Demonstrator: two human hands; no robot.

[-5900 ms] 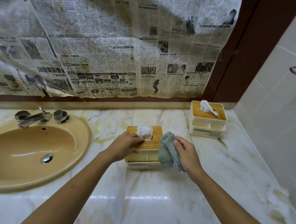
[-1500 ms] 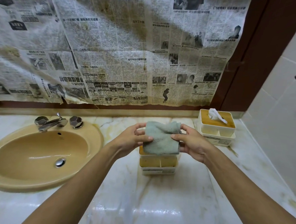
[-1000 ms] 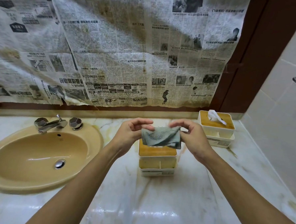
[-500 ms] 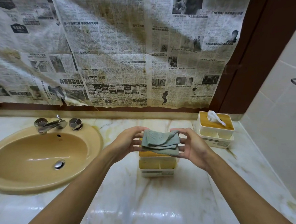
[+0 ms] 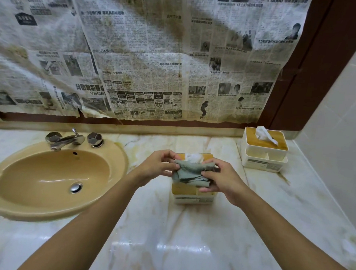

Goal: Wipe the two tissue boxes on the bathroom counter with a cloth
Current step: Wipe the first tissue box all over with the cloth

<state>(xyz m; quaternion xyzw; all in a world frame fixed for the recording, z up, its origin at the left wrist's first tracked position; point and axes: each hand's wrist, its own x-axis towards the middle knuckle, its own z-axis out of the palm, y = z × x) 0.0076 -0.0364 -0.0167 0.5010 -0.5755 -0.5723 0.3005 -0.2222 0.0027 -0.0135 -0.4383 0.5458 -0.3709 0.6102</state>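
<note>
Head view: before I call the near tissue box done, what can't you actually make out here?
- Near tissue box: most of its lid and its back are hidden behind the cloth and both hands.
- Cloth: bunched between the left hand and right hand, so its wiping face is hidden.
- Far tissue box: label print too small to read; back and right sides face away.
- Whether either box is clean: cannot tell.

Single head-worn wide-angle view, forward and down, close over the marble counter (image 5: 167, 237) toward the papered wall (image 5: 135, 60).
</note>
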